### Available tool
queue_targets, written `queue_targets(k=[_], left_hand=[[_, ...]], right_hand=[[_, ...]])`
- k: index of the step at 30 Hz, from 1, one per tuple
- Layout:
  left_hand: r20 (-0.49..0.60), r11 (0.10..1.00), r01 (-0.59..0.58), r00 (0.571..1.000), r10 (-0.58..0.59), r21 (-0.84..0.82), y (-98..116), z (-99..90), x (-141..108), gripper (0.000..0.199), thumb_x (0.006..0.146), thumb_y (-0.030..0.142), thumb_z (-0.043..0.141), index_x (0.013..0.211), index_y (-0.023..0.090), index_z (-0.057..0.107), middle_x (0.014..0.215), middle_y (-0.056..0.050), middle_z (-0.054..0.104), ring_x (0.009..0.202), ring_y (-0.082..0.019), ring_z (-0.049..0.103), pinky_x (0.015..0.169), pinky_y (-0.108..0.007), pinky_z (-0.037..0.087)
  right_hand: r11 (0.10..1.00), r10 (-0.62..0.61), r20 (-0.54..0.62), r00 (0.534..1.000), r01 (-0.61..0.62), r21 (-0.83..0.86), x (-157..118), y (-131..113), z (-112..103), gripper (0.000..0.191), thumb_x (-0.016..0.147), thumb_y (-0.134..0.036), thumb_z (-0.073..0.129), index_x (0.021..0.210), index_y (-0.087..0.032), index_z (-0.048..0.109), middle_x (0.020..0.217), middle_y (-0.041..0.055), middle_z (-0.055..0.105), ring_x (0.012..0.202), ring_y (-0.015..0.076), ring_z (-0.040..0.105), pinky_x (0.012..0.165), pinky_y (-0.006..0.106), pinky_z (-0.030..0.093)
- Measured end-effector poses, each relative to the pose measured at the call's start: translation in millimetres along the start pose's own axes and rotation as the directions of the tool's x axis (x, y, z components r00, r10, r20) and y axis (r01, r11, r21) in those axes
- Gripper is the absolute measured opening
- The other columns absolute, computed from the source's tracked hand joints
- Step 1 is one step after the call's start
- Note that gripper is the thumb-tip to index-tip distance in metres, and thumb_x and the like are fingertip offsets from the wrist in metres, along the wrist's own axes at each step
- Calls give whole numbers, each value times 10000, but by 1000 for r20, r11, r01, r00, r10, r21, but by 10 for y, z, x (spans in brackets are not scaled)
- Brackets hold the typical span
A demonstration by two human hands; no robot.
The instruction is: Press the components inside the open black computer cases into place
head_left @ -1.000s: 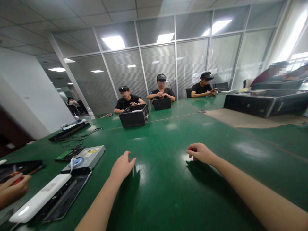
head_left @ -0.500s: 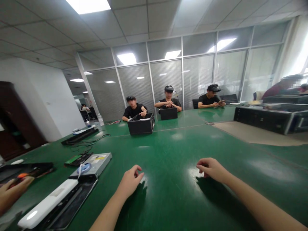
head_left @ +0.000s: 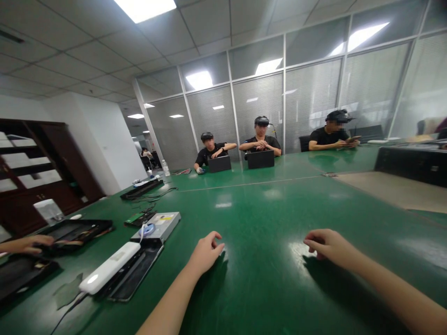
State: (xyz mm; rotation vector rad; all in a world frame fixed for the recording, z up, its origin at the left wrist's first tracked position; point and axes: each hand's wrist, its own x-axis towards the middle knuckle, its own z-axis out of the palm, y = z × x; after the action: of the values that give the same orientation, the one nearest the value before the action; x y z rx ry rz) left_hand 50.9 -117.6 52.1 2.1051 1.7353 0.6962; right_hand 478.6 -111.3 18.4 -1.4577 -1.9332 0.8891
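My left hand [head_left: 207, 253] rests above the green table [head_left: 258, 274], its fingers loosely curled and apart, with nothing in them. Well to the right, my right hand [head_left: 326, 246] is held in much the same way, also holding nothing, its shadow on the tabletop below. Nearest to my left hand is a silver disc drive [head_left: 167, 224] with a yellow label. A blue ring-shaped object [head_left: 146, 230] lies on it. A white power strip [head_left: 111, 267] lies beside and partly over a black panel [head_left: 139, 277].
At the far left a co-worker's hand [head_left: 37, 243] reaches over black trays [head_left: 82, 232]. Across the table sit people with black boxes [head_left: 260, 159] before two of them. A large black case [head_left: 412, 165] stands at right on a tan sheet [head_left: 370, 186]. Cables [head_left: 153, 195] lie back left.
My view has turned left, so the scene sits further right. The far left person's box is further back and turned. The co-worker's hand at left no longer shows the orange-tipped object. My hands keep their pose.
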Motion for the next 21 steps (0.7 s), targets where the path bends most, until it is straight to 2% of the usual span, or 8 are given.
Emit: queue_targets(k=[4, 9, 18, 21], left_hand=[[4, 1000, -1, 1000, 1, 14, -37, -17, 4, 304, 842, 409, 539, 1045, 198, 618, 768, 4, 649, 702, -158, 608, 669, -269, 414], [-44, 1000, 7, 999, -7, 3, -81, -95, 29, 310, 845, 424, 531, 1037, 197, 620, 754, 4, 645, 683, -158, 603, 668, -273, 416], [37, 1000, 23, 999, -23, 6, -60, -11, 43, 329, 836, 441, 528, 1030, 193, 621, 779, -12, 663, 720, -178, 621, 693, -288, 423], [45, 1000, 18, 999, -19, 10, -40, 6, 58, 342, 829, 450, 525, 1037, 196, 622, 796, -17, 666, 742, -186, 625, 706, -294, 426]], right_hand=[[1000, 12, 3, 1000, -12, -9, -1, -9, -11, 360, 859, -520, 548, 866, -192, 696, 779, 56, 740, 609, 188, 678, 615, 292, 515], [999, 38, -68, 997, -38, 0, -11, 1, -53, 329, 833, -499, 578, 838, -196, 705, 749, 52, 738, 591, 187, 674, 600, 293, 515], [999, 33, -66, 997, -33, 2, 13, 30, -55, 321, 838, -479, 578, 837, -182, 697, 735, 48, 727, 565, 179, 661, 565, 290, 507], [998, -33, -172, 984, 25, -53, -21, -38, -43, 334, 865, -466, 555, 958, -175, 689, 757, 51, 713, 602, 183, 667, 608, 308, 526]])
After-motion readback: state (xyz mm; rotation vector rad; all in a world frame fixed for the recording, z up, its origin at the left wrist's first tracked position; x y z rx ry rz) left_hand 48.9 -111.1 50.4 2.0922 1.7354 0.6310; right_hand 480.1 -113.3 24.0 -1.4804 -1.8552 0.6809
